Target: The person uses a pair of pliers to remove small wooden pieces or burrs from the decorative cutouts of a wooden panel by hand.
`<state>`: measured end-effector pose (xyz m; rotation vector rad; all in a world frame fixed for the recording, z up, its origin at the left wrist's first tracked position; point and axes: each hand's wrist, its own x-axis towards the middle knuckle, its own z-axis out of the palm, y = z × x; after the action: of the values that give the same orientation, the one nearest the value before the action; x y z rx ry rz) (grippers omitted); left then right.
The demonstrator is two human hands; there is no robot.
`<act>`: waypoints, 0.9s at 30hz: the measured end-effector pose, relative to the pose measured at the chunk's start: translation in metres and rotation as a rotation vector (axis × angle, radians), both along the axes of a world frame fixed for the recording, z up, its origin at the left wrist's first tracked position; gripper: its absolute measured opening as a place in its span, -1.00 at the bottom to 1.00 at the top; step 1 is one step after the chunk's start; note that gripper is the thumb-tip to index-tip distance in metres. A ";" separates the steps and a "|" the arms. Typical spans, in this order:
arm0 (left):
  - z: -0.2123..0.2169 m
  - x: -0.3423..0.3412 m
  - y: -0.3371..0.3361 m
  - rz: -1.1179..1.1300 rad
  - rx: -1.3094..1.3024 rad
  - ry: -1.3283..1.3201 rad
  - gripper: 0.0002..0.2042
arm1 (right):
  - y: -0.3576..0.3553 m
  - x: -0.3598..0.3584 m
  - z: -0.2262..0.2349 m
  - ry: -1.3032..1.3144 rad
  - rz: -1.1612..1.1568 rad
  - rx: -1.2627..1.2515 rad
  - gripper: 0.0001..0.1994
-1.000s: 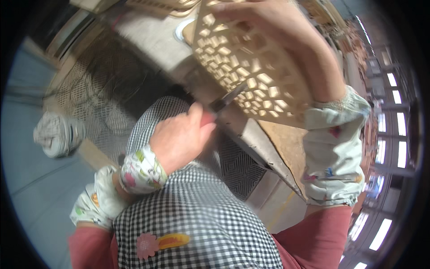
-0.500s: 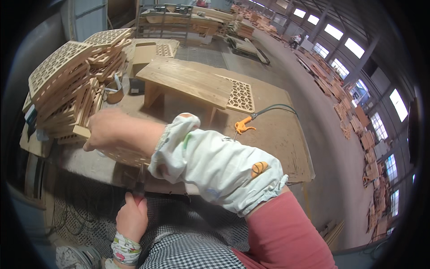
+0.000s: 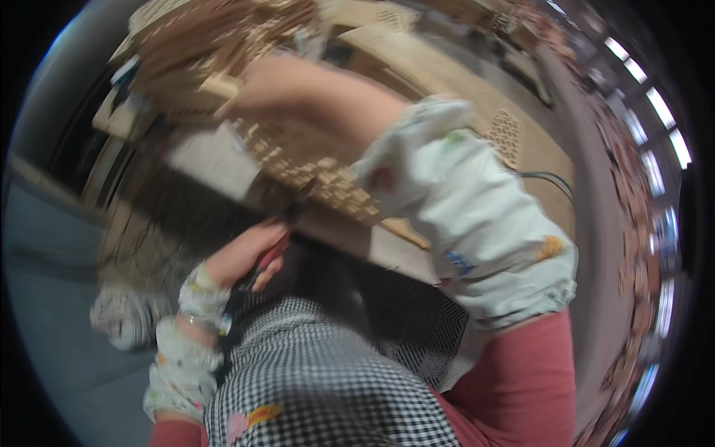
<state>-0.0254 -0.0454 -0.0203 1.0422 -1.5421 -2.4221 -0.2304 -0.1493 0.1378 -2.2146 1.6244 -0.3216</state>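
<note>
My left hand (image 3: pixel 246 249) is closed round the red handle of a tool (image 3: pixel 274 253). The tool's dark front end points up toward a pale wooden lattice panel (image 3: pixel 316 175), but blur hides its exact kind. Stretched across the panel, my right arm wears a white patterned sleeve cover (image 3: pixel 477 216). My right hand (image 3: pixel 261 86) is over the panel's far left end, next to a stack of lattice panels (image 3: pixel 216 52). Its fingers are smeared by motion, so their grip does not show.
A wooden worktable (image 3: pixel 544 175) carries a plain wooden board piece (image 3: pixel 417 63) and another lattice panel (image 3: pixel 506 134) at the right. A dark hose (image 3: pixel 551 179) runs off the right edge. Dark ridged matting (image 3: pixel 402 309) lies below the table's front edge.
My view has swung, putting the table higher in the picture and blurring it. The left hand with the red-handled tool appears higher and further right. My right arm still reaches across the panel.
</note>
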 end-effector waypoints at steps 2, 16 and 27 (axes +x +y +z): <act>0.019 -0.007 0.007 0.050 0.053 -0.049 -0.60 | 0.001 -0.001 0.006 0.068 0.065 -0.036 -0.44; -0.063 0.049 0.077 0.086 -0.071 -0.141 -0.55 | 0.016 0.021 -0.001 0.026 -0.077 0.042 -0.46; -0.067 0.091 0.068 0.299 -0.607 -0.131 -0.49 | 0.170 -0.031 -0.030 0.401 -0.397 -0.621 -0.63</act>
<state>0.0653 0.0222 -0.0869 1.1930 -1.8289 -1.5634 -0.2612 0.0205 0.1083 -2.4828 2.4630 -0.5845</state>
